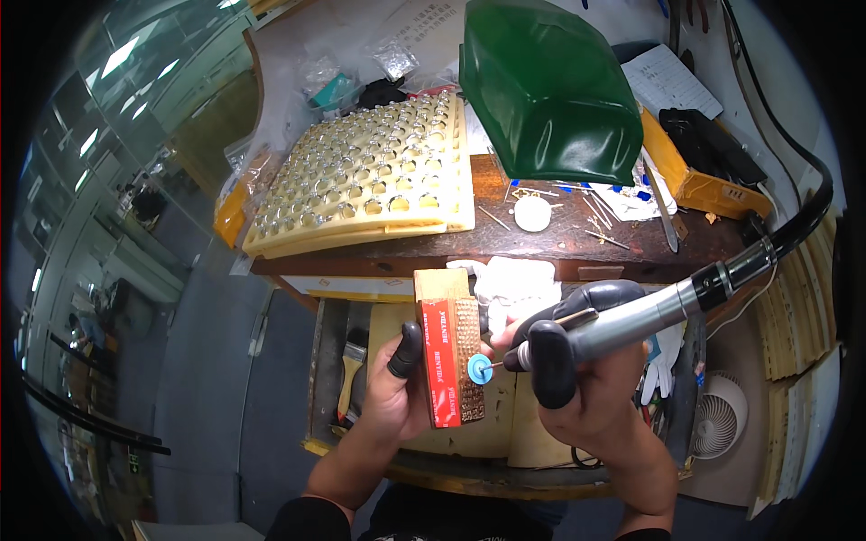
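My left hand [393, 389], a black finger cot on its thumb, grips a wooden block [441, 285] wrapped in red printed tape. The block's right side carries a brown, bumpy strip [470, 343] in small rows. In my right hand [586, 379], with black cots on the fingers, is a grey metal rotary handpiece [631, 322]. Its thin shaft ends in a small light-blue disc [481, 369], which sits at the strip's edge; whether it touches, I cannot tell. Some fingers of both hands are hidden behind the block and handpiece.
Below the hands is an open drawer [451, 482] with a brush [351, 374] at its left. On the bench stand a cream tray of rings [361, 230], a green cover [550, 99], a white round piece [532, 214] and thin bits. A black cable [816, 203] curves up at right.
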{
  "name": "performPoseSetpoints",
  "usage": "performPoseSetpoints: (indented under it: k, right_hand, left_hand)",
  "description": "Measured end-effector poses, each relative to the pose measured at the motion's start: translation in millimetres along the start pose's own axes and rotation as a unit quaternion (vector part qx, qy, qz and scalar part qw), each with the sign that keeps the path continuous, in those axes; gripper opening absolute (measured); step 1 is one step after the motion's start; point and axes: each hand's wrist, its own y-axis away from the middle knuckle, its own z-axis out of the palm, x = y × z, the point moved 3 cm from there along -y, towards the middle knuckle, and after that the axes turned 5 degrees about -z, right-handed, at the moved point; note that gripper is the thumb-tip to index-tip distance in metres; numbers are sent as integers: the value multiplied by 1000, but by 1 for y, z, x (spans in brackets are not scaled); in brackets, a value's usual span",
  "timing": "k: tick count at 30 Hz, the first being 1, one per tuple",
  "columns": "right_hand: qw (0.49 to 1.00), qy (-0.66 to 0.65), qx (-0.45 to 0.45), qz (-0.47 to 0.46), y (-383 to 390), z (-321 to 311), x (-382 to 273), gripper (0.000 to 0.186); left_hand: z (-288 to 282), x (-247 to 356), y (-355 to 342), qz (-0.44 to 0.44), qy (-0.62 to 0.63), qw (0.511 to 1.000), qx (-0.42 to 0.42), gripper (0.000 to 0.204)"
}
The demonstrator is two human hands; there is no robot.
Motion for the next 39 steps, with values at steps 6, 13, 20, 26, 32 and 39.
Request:
performPoseSetpoints:
  k: [6, 13, 20, 26, 32, 39]
  right_hand:
    - [1000, 21, -22, -7, 2, 5, 3, 10]
    - [999, 40, -12, -15, 0, 6, 1, 8]
    - [1000, 23, -15, -1, 2, 7, 3, 11]
    - [1000, 29, -8, 4, -1, 7, 1, 10]
    - [997, -19, 67, -21, -2, 13, 3, 24]
    - [997, -12, 65, -37, -2, 15, 4, 26]
  left_hand:
    - [8, 1, 0, 3, -15, 1000, -9, 53]
    - [11, 2, -1, -1, -49, 999, 0, 54]
    - [17, 3, -1, 3, -80, 997, 11, 54]
    - [18, 4, -1, 7, -89, 996, 5, 52]
    - [16, 4, -1, 7, -100, 995, 6, 52]
    - [16, 5, -1, 10, -97, 995, 8, 50]
